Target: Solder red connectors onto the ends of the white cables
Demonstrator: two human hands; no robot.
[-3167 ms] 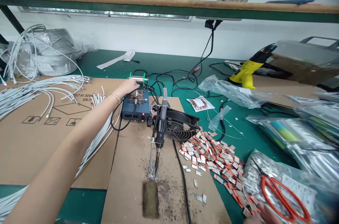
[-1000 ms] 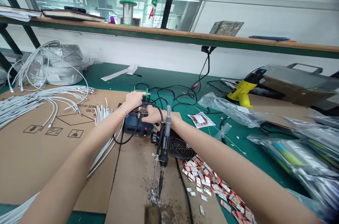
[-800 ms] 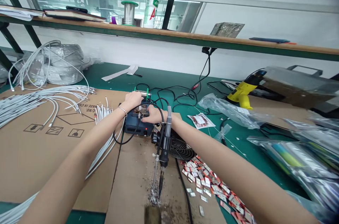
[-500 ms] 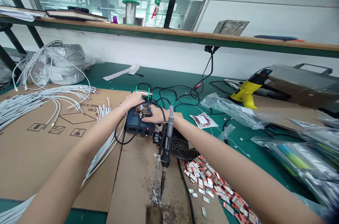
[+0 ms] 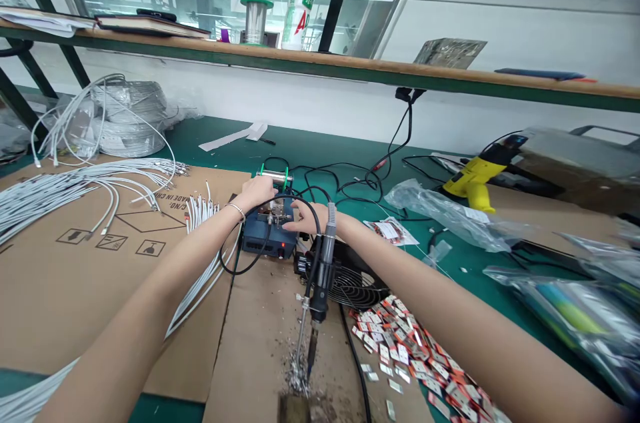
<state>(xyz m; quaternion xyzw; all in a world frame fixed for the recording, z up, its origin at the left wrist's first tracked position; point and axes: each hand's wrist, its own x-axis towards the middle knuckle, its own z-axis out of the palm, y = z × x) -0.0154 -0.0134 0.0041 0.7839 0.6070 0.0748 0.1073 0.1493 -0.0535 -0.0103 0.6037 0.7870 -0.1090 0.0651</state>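
Observation:
A dark blue soldering station [image 5: 265, 240] with a lit red switch stands between my hands. My left hand [image 5: 257, 192] is curled over its back left corner, beside a spool of solder [image 5: 274, 176]; whatever its fingers grip is hidden. At the right side of the station's top, my right hand [image 5: 303, 218] has its thumb and fingers apart, with nothing visible between them. A small metal fixture [image 5: 276, 213] sits on top of the station. In front, a soldering iron [image 5: 323, 276] is clamped tip down on a stand, its tip over solder scraps [image 5: 297, 376].
White cables [image 5: 90, 186] lie on cardboard [image 5: 125, 283] at the left. A black fan [image 5: 355, 286] and a pile of small red-and-white parts [image 5: 415, 356] lie under my right forearm. A yellow heat gun [image 5: 473, 180] and plastic bags [image 5: 560, 310] are at the right. A shelf [image 5: 350, 63] spans the back.
My right hand's thumb has drawn back a little to the right from the fixture on the station. The left hand stays at the back corner. The whole view has shifted slightly.

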